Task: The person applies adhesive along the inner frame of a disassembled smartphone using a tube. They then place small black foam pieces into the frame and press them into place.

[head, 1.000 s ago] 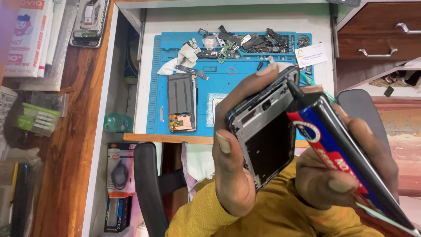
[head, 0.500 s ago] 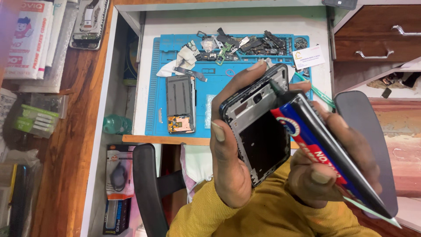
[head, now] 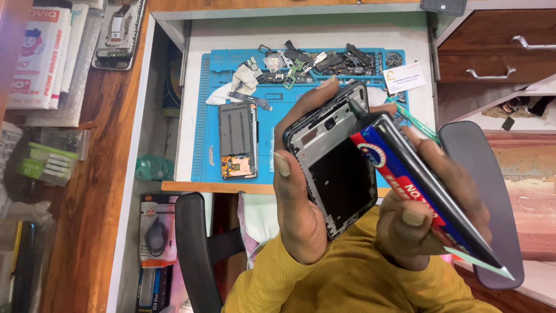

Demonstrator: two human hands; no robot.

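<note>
My left hand [head: 301, 214] grips a black phone frame [head: 339, 174] by its edges, with the open inner side facing me. My right hand [head: 414, 229] holds a thin dark panel [head: 428, 200] that carries a red and blue label. The panel is swung away from the frame's right edge like an open book, and the two meet near the top. Both are held above the front edge of a blue work mat [head: 266, 156]. A dismantled phone body [head: 237, 139] lies on the mat, left of my hands.
Several small phone parts [head: 313, 61] lie along the mat's far edge, with a white card [head: 404, 78] and a green tool [head: 414, 119] nearby. Dark chair armrests [head: 197, 249] [head: 486, 191] flank me. Wooden drawers [head: 492, 52] stand at right, packaged goods [head: 46, 58] at left.
Both hands and the phone have drifted slightly left and away from me. The labelled panel stays swung out from the frame at about the same angle.
</note>
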